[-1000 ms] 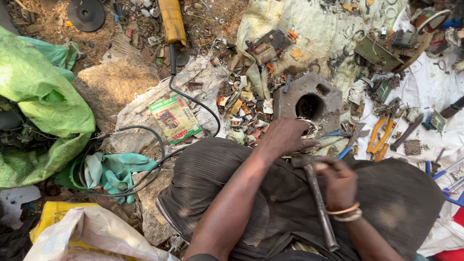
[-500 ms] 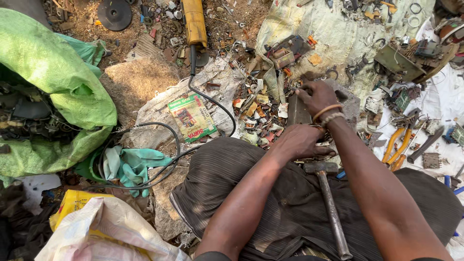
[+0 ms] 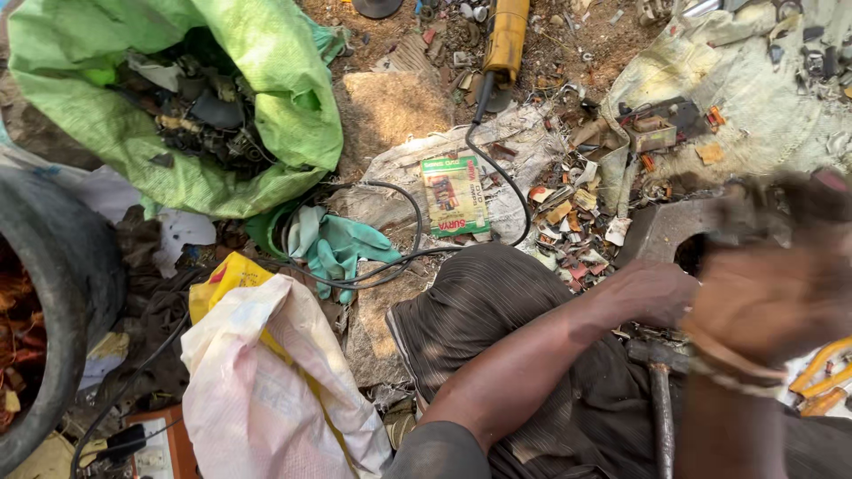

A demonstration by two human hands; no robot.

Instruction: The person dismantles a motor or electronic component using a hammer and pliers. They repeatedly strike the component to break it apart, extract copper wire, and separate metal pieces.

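My left hand point(image 3: 652, 293) rests palm down on my dark striped trouser knee point(image 3: 497, 310), fingers curled; what lies under them is hidden. Just below it a hammer point(image 3: 661, 399) lies on my lap, head up by the hand and handle pointing toward me. My right hand point(image 3: 768, 302), with bangles on the wrist, is a motion blur in front of a grey metal block with a round hole point(image 3: 661, 235). A dark blurred shape sits above its fingers, and I cannot tell whether it holds anything.
A green sack of scrap parts point(image 3: 266, 80) lies upper left, with a white sack point(image 3: 266, 390) and a tyre point(image 3: 53, 293) at left. Teal gloves point(image 3: 342, 244), a black cable point(image 3: 497, 168), a small printed box point(image 3: 454, 195) and a yellow tool point(image 3: 506, 35) lie ahead. Metal scraps cover the ground at right.
My right hand let go of the hammer, which now lies on my lap, reached to the metal block and is now swinging back. The view shifted left and down.
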